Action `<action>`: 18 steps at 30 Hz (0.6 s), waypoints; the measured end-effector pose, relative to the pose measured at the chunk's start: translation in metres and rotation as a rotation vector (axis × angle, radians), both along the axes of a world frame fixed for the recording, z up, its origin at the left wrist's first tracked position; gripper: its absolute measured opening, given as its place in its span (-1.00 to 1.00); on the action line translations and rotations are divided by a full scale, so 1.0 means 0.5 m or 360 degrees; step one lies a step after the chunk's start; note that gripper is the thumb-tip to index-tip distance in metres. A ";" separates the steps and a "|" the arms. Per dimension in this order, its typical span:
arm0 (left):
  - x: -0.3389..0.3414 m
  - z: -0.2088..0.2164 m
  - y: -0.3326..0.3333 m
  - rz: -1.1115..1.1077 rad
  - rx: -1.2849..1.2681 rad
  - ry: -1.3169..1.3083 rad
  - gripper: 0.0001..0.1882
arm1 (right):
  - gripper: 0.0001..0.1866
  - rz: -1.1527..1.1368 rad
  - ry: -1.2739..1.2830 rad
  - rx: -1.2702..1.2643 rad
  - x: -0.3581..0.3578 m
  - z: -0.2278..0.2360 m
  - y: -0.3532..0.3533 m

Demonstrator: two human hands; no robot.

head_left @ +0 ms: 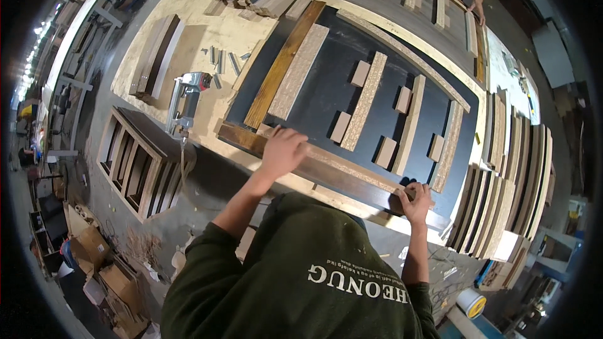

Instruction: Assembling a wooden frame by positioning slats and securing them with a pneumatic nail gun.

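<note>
Along the near edge of a black panel [298,81] lies a long particleboard strip [352,172] with a brown front face. My left hand [284,152] grips it near its left end, fingers bent over the top. At the other end my right hand [416,202] has its thumb and fingers closed around the strip. On the panel are upright particleboard strips, such as the middle one [365,102], and several small blocks [360,73]. A longer strip [408,53] runs along the far side. A brown wood-grained strip [286,66] lies beside the left particleboard strip [299,72].
A staple gun [186,103] with a hose lies left of the panel, near loose staple sticks [218,61]. Brown strips [154,56] are stacked beyond. Finished frames [135,163] stand lower left; more strips [496,207] are stacked right. A co-worker's hand [479,9] touches another panel frame.
</note>
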State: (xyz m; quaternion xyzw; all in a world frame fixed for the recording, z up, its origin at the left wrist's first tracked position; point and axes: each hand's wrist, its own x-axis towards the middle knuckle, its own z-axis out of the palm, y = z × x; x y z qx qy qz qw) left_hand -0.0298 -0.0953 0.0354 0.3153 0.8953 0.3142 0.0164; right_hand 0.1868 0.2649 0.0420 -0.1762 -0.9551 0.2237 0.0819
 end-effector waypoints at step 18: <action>-0.203 -0.023 0.005 0.0038 -0.0695 0.0265 -0.33 | -0.78 -0.0280 0.0128 -0.0074 0.000 -0.021 -0.021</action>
